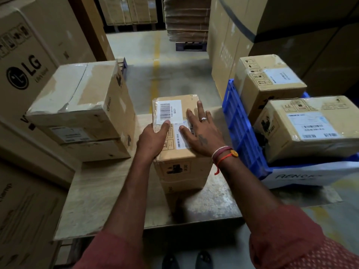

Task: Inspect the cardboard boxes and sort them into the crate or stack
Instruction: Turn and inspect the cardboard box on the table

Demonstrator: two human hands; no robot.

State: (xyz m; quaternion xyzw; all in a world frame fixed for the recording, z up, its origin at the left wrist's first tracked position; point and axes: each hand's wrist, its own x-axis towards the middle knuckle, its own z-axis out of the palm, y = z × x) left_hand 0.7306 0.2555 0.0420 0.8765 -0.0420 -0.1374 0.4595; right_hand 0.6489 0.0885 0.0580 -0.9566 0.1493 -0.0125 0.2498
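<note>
We count five small brown cardboard boxes: one under our hands [175,131], two stacked at left [81,94] [97,150], and two [272,82] [310,129] in the one blue plastic crate [240,131]. Two hands show.

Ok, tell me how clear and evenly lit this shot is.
Head view: wide-angle bending at the edges; the middle box under both hands, left hand and right hand, is sharp and well lit; tape glare on the stacked box; upper right corner dark.

left hand [153,139] + right hand [202,131] flat on box [180,158] | table [101,191] | blue crate [244,136] right
</note>
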